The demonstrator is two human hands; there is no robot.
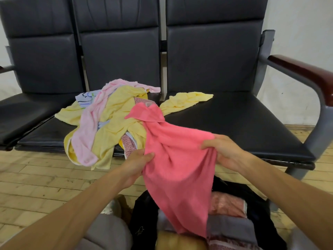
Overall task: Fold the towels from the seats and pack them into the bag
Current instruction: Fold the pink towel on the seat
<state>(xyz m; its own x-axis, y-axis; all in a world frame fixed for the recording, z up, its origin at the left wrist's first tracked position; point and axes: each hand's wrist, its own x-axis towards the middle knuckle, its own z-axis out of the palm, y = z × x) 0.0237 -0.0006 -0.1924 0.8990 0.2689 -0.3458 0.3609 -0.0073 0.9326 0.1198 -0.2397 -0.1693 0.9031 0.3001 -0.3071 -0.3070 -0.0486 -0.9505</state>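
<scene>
Coral-pink towel [177,170], pale yellow towels [115,112] (one light pink [90,127]), black seats [234,121].

No text, brand, number or sign can be read here. A small pale tag [148,104] shows in the heap of towels [108,120] on the middle seat [45,138], just above the top corner of the pink towel [176,159]. Any print on it is too small and blurred to make out. The dark squiggles on the pale striped towel [84,98] form no legible letters.

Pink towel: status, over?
Left hand and right hand both grip coral-pink terry towel, unfolded. Open black bag below, partly packed. Towel heap on black seats.
</scene>
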